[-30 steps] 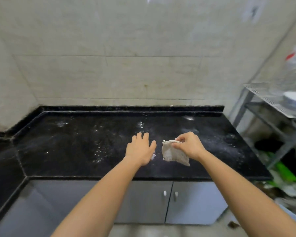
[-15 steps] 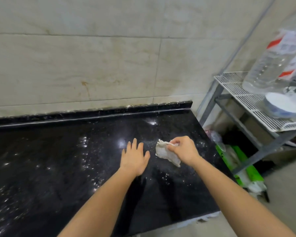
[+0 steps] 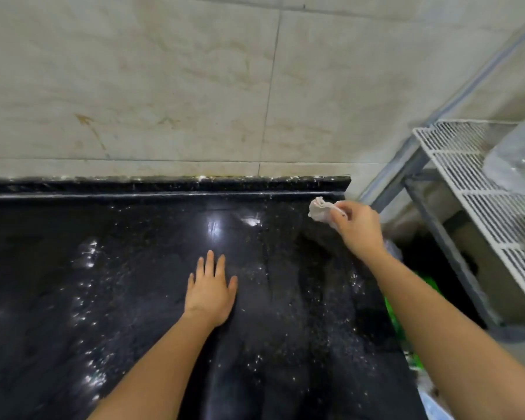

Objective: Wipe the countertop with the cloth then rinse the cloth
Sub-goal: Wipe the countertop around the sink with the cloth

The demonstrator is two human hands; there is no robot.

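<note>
Cloth (image 3: 320, 211): a small whitish rag, bunched up, at the far right corner of the table (image 3: 134, 268), just in front of the raised black strip along the far edge. It sticks out past the fingertips of the right hand (image 3: 358, 228), on the side toward the table's middle. Whether it touches the surface cannot be told.
Right hand: fingers and thumb curled, pinching the cloth at its near end; the knuckles face up, and the forearm crosses the table's right edge.
Left hand (image 3: 210, 291): flat and palm down near the middle of the table, fingers straight and close together, thumb out to the side. It holds nothing and lies well apart from the cloth.
Table: black speckled stone, glossy, with bright glints and scattered whitish specks, thickest left of the left hand.
Wall (image 3: 164, 86): pale tiles with a rusty streak, meeting the far edge.
Wire rack (image 3: 467, 183): a white grid shelf on a grey frame, beyond the right edge; a blurred clear container (image 3: 519, 159) stands on it.
Green object (image 3: 394, 310): low beside the right edge, too unclear to name.
</note>
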